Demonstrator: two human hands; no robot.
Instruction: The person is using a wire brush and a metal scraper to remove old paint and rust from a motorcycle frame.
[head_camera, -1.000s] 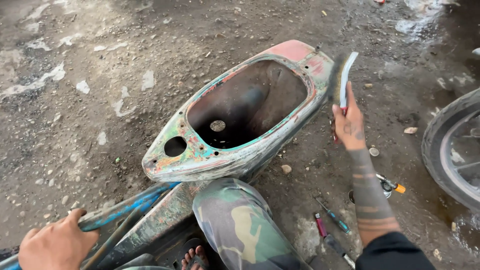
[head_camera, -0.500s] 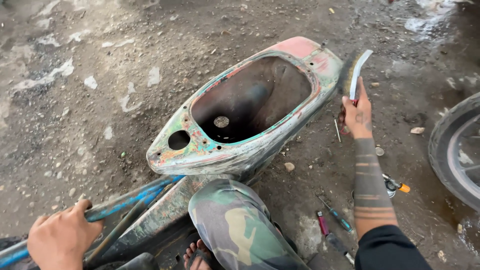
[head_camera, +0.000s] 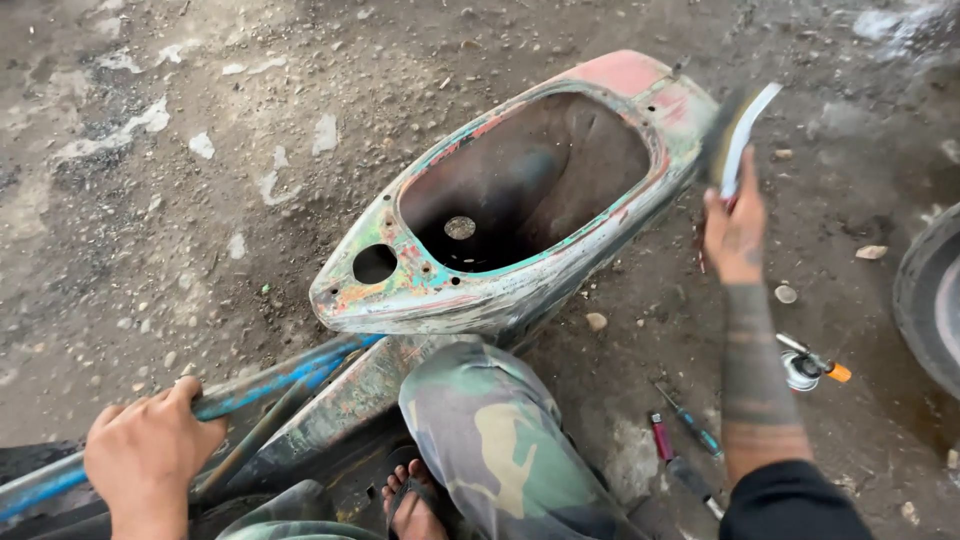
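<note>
The right hand (head_camera: 735, 235) has lifted its curved brush (head_camera: 745, 145) higher beside the scooter shell (head_camera: 520, 290), fingers wrapped tight around the handle. The left hand (head_camera: 150, 455) clamps the blue frame tube (head_camera: 270, 385) below the shell's near end. Firm bracing there should steady each stroke along the rim.

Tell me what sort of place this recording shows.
Most likely an informal scooter repair or repaint yard: a stripped scooter body shell with worn, many-coloured paint lies on rough, dirty concrete ground, screwdrivers lie loose beside it, and a tyre shows at the right edge.
</note>
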